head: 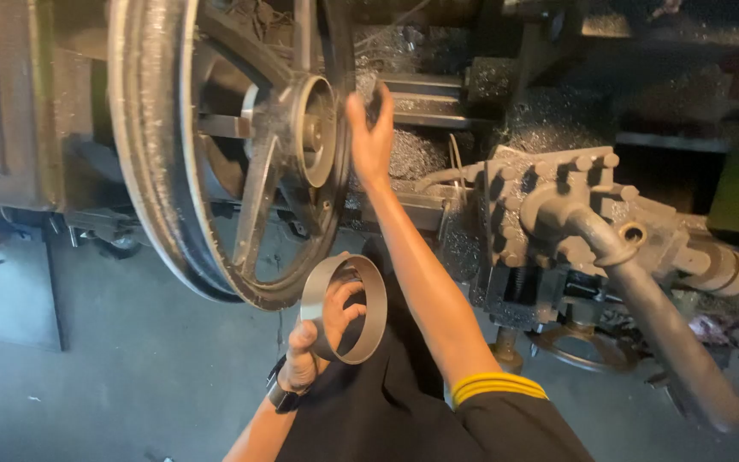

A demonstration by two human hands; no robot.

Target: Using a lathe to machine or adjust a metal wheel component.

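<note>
Left hand (322,329) grips a metal ring (344,308) — fingers through it; right hand (371,133), fingers spread, holds nothing, touching the spoked wheel (233,145).

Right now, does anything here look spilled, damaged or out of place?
Yes: metal shavings lie heaped on the lathe bed behind the tool post. Otherwise nothing stands out: the left hand grips a metal ring, the right hand reaches beside the spoked wheel.

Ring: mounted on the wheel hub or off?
Off. The ring is held in the left hand, below the wheel; the right hand reaches by the hub.
</note>
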